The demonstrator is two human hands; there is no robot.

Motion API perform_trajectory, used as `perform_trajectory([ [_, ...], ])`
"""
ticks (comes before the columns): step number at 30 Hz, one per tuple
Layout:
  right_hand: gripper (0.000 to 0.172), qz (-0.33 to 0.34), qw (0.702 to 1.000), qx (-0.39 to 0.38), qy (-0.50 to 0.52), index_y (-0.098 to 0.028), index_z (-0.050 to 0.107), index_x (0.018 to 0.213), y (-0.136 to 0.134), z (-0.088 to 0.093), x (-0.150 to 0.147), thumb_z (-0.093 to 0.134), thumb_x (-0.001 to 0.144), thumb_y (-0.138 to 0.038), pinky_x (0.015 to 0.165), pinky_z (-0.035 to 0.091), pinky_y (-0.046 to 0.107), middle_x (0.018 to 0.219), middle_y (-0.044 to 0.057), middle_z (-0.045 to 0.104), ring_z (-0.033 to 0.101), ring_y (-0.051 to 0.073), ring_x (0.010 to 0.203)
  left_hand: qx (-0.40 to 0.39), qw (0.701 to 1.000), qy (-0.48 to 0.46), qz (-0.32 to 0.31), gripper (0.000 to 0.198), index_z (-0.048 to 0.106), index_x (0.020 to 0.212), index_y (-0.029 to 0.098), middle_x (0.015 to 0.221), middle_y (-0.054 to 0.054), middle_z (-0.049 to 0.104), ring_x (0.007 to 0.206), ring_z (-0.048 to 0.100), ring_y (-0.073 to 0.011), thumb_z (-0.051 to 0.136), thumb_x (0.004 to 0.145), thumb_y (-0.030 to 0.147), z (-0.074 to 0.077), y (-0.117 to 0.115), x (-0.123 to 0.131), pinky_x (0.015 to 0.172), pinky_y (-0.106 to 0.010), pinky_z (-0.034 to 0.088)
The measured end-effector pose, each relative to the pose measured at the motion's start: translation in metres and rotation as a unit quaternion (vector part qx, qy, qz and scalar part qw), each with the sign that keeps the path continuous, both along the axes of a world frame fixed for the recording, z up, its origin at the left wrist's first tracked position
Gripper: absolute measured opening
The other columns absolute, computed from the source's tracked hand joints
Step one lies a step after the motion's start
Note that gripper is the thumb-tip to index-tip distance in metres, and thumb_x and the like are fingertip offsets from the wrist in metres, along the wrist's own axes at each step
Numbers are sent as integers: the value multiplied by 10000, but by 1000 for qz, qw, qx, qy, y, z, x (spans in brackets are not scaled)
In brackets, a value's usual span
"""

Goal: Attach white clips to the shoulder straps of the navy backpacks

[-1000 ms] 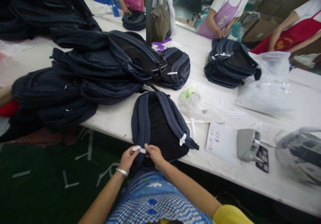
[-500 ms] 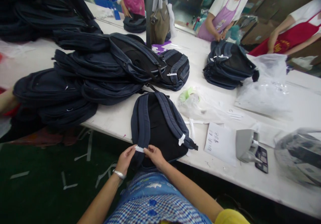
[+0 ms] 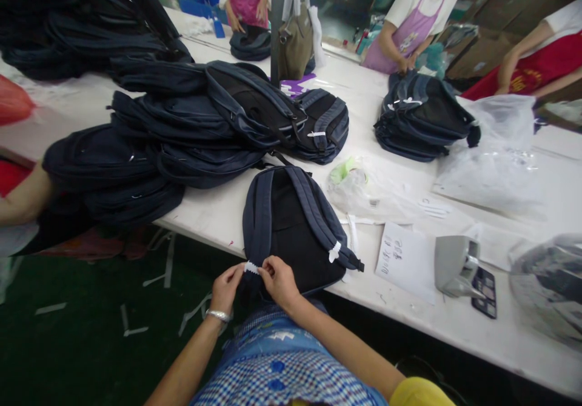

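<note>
A dark navy backpack lies at the table's front edge, its shoulder straps facing up. Across its left strap runs a white strip with zigzag edges. My left hand pinches the strip's left end between thumb and fingers. At the other end, the thumb and fingers of my right hand close on the strip. Around the right strap sits another white strip, with no hand touching it.
Stacked navy backpacks crowd the left. Beyond are more backpacks, a clear plastic bag and co-workers in aprons. To the right lie a handwritten sheet, a tape dispenser and a plastic-wrapped bundle. A co-worker's arm reaches in at left.
My right hand has lifted slightly and its fingers have curled more at the strip's right end. My left hand keeps its pinch. The view has shifted a little, and the co-worker's arm at left shows more.
</note>
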State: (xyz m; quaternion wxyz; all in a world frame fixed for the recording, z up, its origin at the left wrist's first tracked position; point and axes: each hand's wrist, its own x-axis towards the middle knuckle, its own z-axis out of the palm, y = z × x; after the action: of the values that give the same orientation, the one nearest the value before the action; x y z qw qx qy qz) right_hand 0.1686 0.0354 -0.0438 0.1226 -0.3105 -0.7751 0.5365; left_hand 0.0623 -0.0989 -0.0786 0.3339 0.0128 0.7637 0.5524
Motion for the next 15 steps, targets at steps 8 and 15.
perform_trajectory([
  [8,198,81,990,-57,-98,-170,657,787,-8,-3,-15,594,840,-350,574,444,218,655,31,658,620,142,585,-26,985,97,-143,307,722,888,177,923,-74,742,896,671,-253,601,764,431,9,10,-4,847,-363,506],
  [15,339,-7,957,-257,-135,-150,592,700,-12,-15,-21,570,824,-465,389,437,188,547,4,598,576,118,412,-38,975,145,-163,301,680,878,182,880,-64,721,838,661,-227,519,823,430,-1,14,2,787,-337,494],
])
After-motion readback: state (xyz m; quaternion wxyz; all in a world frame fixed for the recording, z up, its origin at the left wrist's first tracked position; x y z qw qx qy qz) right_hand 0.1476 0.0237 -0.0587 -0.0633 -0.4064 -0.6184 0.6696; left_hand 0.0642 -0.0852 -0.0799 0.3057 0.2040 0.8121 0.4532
